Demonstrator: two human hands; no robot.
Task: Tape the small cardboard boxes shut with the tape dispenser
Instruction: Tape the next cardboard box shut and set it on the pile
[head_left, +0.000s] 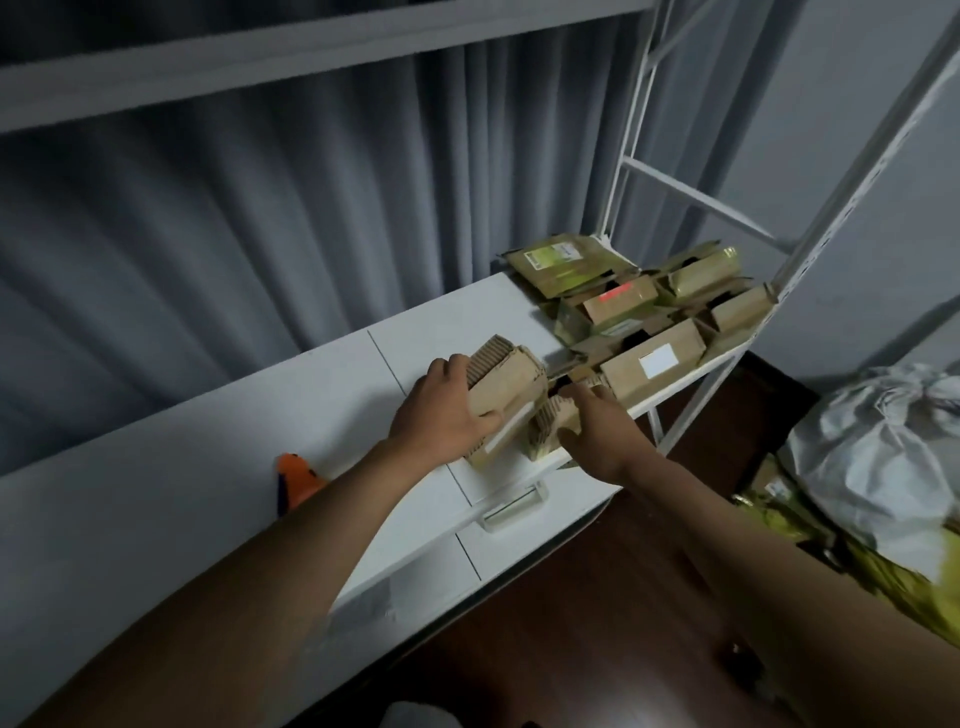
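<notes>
My left hand (441, 410) grips a stack of flat cardboard boxes (511, 379) near the right end of the white table (208, 457), thumb on the front face. Just right of it, my right hand (597, 415) reaches into a second bundle of flat boxes (548, 423); its fingertips are among the cardboard and I cannot tell whether they hold it. An orange and blue tape dispenser (296, 478) lies on the table to the left, partly hidden behind my left forearm.
A heap of assembled small boxes (649, 306), some with labels, fills the shelf of the white metal rack (810, 228) at the right. A grey bag (878, 441) sits on the floor at far right. Grey curtains hang behind the table.
</notes>
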